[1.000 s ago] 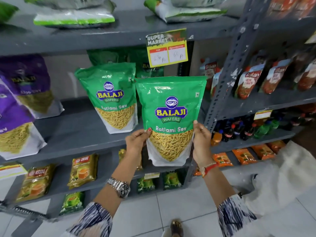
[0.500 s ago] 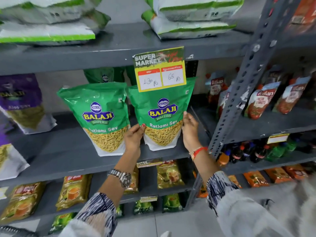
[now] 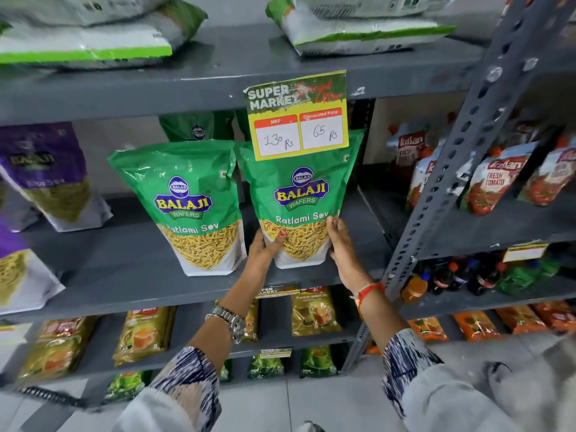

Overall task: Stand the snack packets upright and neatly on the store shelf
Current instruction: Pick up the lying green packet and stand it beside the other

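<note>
Evidently, the held packet [image 3: 300, 201] had reached the shelf [image 3: 124, 275] since a second ago, when it hung in the air in front of the rack, clear of the shelf edge. It now stood upright on the grey shelf, its base near the front edge, just beside a matching green packet [image 3: 194, 207] to its left; the two touched or nearly touched along their upper sides. Its top edge sat behind the price tag [image 3: 297, 115] hanging from the shelf above, whereas earlier the tag was above and clear of it.

The left hand [image 3: 265, 247] gripped the packet's lower left corner, thumb across the front, fingers behind and out of sight. The right hand [image 3: 341, 244] pressed flat against the lower right edge, fingers extended upward along the side, closed on the packet between them. Both hands held the same corners as before; the arms had reached further forward and up.

A third green packet [image 3: 196, 127] stood behind the pair. Purple packets [image 3: 46, 169] stood at the left of the same shelf, unchanged.
</note>
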Tool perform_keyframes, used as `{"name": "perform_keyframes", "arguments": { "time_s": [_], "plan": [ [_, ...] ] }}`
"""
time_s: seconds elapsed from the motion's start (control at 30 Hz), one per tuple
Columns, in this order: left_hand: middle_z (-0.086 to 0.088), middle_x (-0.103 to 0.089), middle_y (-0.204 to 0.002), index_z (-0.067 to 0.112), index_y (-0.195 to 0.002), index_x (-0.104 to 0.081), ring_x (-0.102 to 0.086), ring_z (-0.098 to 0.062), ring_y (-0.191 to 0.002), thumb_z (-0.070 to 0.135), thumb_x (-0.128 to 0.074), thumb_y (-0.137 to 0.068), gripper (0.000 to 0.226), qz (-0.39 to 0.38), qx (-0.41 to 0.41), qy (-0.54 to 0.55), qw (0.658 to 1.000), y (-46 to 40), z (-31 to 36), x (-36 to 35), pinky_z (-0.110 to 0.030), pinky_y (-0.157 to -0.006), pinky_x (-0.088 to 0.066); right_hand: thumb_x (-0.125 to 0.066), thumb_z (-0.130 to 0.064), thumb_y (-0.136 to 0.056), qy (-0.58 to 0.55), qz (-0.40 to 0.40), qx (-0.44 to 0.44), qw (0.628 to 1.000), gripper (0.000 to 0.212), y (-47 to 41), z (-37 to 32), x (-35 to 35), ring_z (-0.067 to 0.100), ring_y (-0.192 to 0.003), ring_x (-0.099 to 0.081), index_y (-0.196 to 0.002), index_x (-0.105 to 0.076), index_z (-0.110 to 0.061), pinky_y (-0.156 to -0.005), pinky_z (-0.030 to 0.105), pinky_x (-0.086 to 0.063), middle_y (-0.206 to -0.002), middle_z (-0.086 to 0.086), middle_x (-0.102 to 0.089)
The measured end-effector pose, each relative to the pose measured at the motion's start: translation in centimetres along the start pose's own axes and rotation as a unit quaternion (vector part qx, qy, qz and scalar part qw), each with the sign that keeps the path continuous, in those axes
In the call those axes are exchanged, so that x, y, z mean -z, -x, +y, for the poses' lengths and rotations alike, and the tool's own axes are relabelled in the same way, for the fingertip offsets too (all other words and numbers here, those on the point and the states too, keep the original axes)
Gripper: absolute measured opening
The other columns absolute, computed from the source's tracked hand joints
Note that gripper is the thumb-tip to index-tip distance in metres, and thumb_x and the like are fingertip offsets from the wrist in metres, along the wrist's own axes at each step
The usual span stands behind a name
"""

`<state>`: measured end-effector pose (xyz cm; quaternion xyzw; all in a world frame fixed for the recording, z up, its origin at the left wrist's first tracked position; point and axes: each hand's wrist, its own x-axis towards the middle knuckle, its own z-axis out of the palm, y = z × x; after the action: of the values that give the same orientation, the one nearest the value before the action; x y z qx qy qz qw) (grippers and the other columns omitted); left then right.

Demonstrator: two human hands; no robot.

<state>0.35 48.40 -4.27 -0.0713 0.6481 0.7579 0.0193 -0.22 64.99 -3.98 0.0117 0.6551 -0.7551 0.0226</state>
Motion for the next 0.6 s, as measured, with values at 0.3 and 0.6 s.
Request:
{"name": "perform_keyframes", "arguments": {
  "time_s": [0.3, 0.6],
  "plan": [
    [-0.010, -0.055, -0.132, 0.012, -0.130, -0.043, -0.056, -0.021, -0.113, 0.016, -0.059, -0.086, 0.047, 0.006, -0.003, -0.011, 1.000, 0.9, -1.1, 0.5, -0.036, -0.099, -0.044, -0.044, -0.046, -0.092, -0.003, 0.024, 0.001, 1.000, 0.025, 1.6, 1.3, -0.1, -0.001, -0.103, -0.060, -0.113, -0.053, -0.036, -0.078, 0.019, -0.045, -0.112, -0.017, -0.063],
    [-0.007, -0.058, -0.128, 0.024, -0.118, -0.047, -0.057, -0.019, -0.114, 0.022, -0.062, -0.084, 0.037, -0.015, -0.026, -0.012, 0.999, -0.1, -0.8, 0.6, -0.037, -0.102, -0.043, -0.047, -0.051, -0.087, -0.014, 0.031, 0.017, 0.999, 0.027, 0.5, 0.8, -0.5, -0.008, -0.096, -0.063, -0.109, -0.056, -0.038, -0.073, 0.015, -0.047, -0.106, -0.022, -0.066]
  ]
}}
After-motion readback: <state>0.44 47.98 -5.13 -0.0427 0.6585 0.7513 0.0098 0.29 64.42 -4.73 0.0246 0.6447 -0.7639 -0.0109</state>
